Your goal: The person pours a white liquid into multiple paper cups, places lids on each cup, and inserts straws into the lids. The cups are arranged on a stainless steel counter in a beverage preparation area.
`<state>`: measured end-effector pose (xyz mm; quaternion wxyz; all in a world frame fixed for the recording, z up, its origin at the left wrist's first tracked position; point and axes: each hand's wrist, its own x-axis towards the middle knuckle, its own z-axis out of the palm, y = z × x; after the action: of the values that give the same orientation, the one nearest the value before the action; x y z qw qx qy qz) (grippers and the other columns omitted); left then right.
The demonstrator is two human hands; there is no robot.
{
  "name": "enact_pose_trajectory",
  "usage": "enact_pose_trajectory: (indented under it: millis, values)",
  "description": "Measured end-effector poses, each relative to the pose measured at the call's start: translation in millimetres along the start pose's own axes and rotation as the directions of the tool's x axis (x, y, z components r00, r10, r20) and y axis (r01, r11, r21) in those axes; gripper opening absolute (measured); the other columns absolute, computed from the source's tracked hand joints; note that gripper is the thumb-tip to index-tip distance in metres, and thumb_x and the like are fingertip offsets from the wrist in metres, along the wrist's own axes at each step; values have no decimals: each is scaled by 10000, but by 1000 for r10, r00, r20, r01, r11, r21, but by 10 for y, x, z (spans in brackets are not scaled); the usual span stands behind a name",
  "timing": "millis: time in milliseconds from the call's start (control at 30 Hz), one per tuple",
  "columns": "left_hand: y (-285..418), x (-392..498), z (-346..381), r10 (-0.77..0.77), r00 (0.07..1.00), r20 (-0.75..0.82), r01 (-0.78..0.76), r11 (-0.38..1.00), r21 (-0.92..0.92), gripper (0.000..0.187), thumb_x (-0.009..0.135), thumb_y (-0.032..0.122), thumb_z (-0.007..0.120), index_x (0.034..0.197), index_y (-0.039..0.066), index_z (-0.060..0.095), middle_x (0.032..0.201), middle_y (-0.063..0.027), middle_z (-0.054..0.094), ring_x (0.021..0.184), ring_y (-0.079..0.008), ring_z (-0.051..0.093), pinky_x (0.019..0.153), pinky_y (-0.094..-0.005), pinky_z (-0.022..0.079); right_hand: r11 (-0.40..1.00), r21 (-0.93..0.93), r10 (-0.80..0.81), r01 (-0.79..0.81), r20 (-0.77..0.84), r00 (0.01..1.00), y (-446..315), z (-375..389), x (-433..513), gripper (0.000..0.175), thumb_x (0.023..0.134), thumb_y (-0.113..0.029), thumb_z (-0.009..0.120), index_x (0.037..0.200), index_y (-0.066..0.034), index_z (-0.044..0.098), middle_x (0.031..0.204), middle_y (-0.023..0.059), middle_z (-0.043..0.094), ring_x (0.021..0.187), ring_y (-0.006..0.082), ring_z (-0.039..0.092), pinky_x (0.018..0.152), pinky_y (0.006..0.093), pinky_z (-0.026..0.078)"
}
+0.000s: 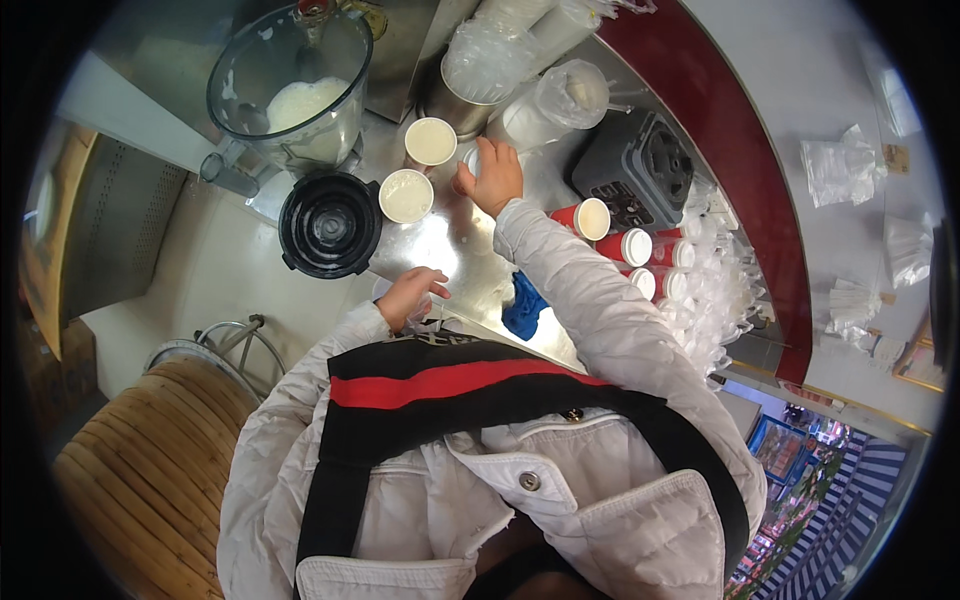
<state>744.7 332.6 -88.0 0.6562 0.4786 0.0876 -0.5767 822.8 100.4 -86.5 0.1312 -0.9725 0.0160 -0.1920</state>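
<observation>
My right hand (495,178) is at the back of the steel counter, thumb and fingers around a cup with a white lid (472,160); the hand covers much of the cup. To its left stand two uncovered paper cups, the farther cup (430,142) and the nearer cup (406,196), both filled with a pale liquid. My left hand (409,298) is by the counter's front edge, fingers partly spread. Clear plastic (417,313) shows under its palm; whether the hand grips it I cannot tell.
A large blender jug (330,139) holds frothy white liquid beside a black round lid (330,225). A blue cloth (525,306) lies near the front edge. Rightward are an unlidded red cup (591,219), several lidded red cups (634,247), plastic bags (712,300) and a grey appliance base (634,169).
</observation>
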Motion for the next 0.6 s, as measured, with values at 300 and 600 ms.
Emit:
enact_pose_trajectory:
  millis: [300, 600]
  values:
    - [77, -100, 86, 71, 997, 34, -74, 995, 71, 238, 860, 243, 502, 977, 45, 563, 800, -97, 612, 472, -114, 425, 456, -221, 354, 997, 63, 37, -51, 207, 978, 5, -149, 60, 647, 677, -365, 678, 1203, -52, 468, 1156, 192, 477, 1053, 382, 456, 917, 423, 396]
    - [33, -80, 177, 37, 998, 44, -39, 997, 62, 230, 866, 224, 497, 961, 28, 571, 797, -107, 618, 464, -119, 450, 452, -228, 366, 948, -54, 301, -313, 468, 831, 391, -644, 128, 762, 627, -447, 712, 1235, -65, 461, 1118, 264, 483, 970, 401, 559, 868, 399, 458]
